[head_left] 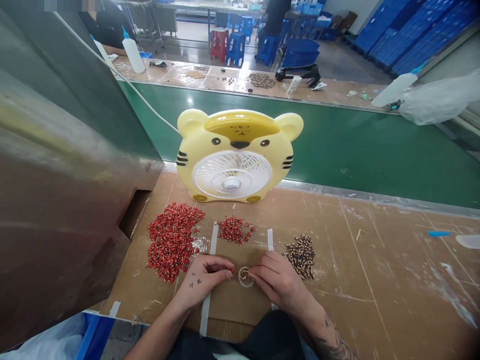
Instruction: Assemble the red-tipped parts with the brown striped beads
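My left hand (205,277) is closed in a pinch on a small red piece (232,270). Beside it, on the brown cardboard (232,305), stands a small clear round dish (246,284) with something thin and pale in it. My right hand (279,280) is closed at the dish's right rim; whatever its fingertips pinch is too small to make out. Beyond the hands lies a small pile of red pieces (233,229). A larger red pile (172,240) is left of my left hand. Black-and-gold pieces (301,256) are heaped behind my right hand.
A yellow animal-faced fan (236,155) stands at the back before a green panel (356,155). A metal housing (56,175) rises at the left. White tape strips (208,295) edge the cardboard. Bottles (134,55) and a headband-like black object (300,74) lie on the ledge; people are beyond.
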The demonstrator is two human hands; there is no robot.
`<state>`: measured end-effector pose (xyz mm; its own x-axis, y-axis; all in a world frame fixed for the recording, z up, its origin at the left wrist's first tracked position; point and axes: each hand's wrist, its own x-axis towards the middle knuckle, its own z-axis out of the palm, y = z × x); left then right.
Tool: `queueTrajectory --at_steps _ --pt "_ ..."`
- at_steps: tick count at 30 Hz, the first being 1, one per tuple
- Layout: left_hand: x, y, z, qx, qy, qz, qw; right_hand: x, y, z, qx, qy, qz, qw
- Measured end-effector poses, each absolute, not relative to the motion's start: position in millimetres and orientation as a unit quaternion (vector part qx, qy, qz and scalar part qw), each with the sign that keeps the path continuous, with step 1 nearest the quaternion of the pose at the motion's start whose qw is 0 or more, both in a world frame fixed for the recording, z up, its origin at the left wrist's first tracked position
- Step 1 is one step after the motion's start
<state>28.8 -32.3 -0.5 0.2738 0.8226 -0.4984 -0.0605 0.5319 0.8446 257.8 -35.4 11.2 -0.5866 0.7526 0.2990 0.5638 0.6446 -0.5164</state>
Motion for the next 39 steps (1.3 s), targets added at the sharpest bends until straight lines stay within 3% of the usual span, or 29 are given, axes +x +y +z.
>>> queueTrajectory --at_steps 5,14,39 --pt "30.6 -32.1 5.2 0.366 0.513 0.316 0.709 260.7 -36.9 20.9 -0.379 -0.862 0.233 0.242" --pt "35.7 -32.7 5.9 0.35 0.484 0.312 0.739 258.1 -42.7 34.2 -0.432 -0.746 0.331 0.384" --pt "34.3 -36.2 4.2 0.34 0.496 0.307 0.737 260.0 -45.0 36.1 -0.477 -0.733 0.317 0.368"
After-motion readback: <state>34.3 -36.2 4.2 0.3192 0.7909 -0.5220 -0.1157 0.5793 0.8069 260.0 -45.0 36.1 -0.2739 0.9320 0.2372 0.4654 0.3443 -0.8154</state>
